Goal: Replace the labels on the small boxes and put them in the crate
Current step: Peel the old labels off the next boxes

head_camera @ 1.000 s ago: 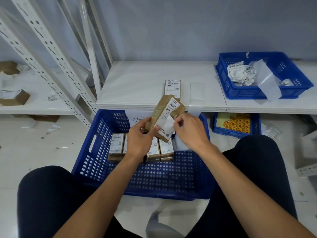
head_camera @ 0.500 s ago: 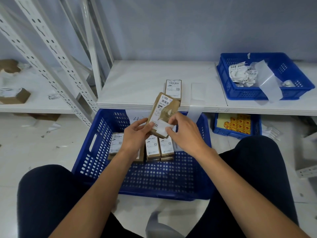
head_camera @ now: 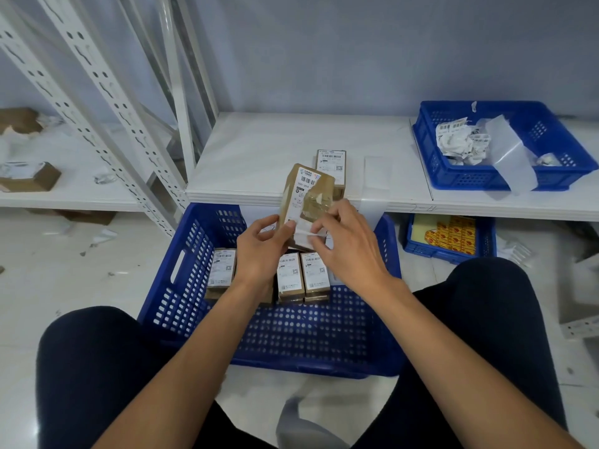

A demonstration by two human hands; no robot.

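— Where is the small box (head_camera: 321,193) now?

— Held up over the back of the blue crate (head_camera: 194,244), just in front of the shelf (head_camera: 265,157) edge. The left hand (head_camera: 262,251) grips its lower left side. The right hand (head_camera: 346,251) pinches the loosened end of the label (head_camera: 303,192) at the bottom.

— Changed from a second ago?

— Yes. The label then covered most of the face. Now bare brown card shows along the upper right, and the box stands more upright.

— And the crate?

— Labelled boxes (head_camera: 290,277) stand in a row on its floor: one left of the left wrist, two side by side right of it.

— Beyond that?

— A spare box (head_camera: 330,162) with a label lies on the shelf behind the held one. The blue basket (head_camera: 470,179) at the right of the shelf holds crumpled labels (head_camera: 460,140) and a strip of backing paper (head_camera: 509,157). A blue tray (head_camera: 431,251) on the floor below holds yellow and red packets (head_camera: 453,233).
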